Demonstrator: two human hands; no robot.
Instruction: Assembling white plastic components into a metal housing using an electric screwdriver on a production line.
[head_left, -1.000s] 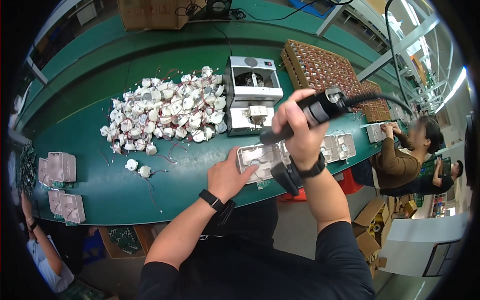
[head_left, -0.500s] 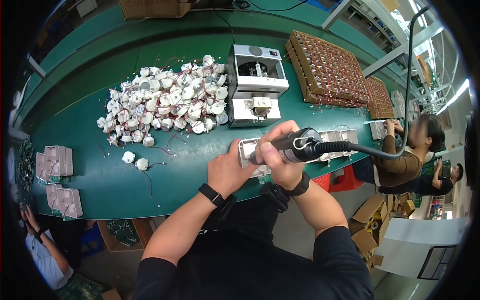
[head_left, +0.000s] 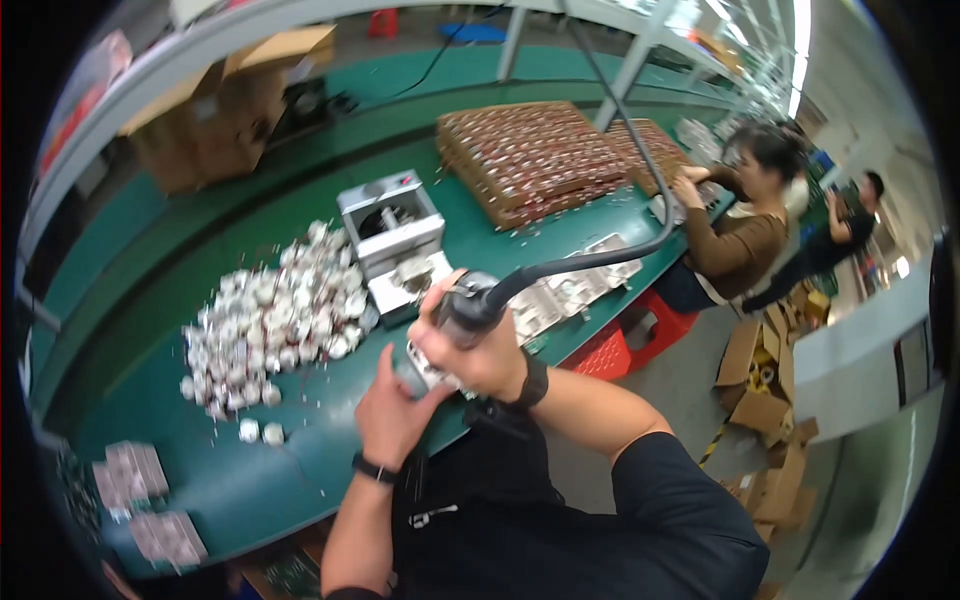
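Note:
My right hand is wrapped round a dark, thick-bodied electric screwdriver, with a thick black cable running from its upper end off to the right. Below the tool is a white plastic housing, partly covered by my hands. My left hand grips the near left side of this housing, thumb and fingers spread around its edge. The tool's tip is hidden, so I cannot tell whether it touches the housing. A row of similar white housings lies along the bench just to the right.
A heap of white round parts with red wires covers the bench at left. Behind my hands stands a grey machine. Stacked trays fill the back. More housings sit near left. A co-worker works at right, beside a red stool.
My view has swung to the right and tilted up, with some blur. The screwdriver stands more upright in my right hand. My left hand's thumb and fingers have spread wider beside the housing.

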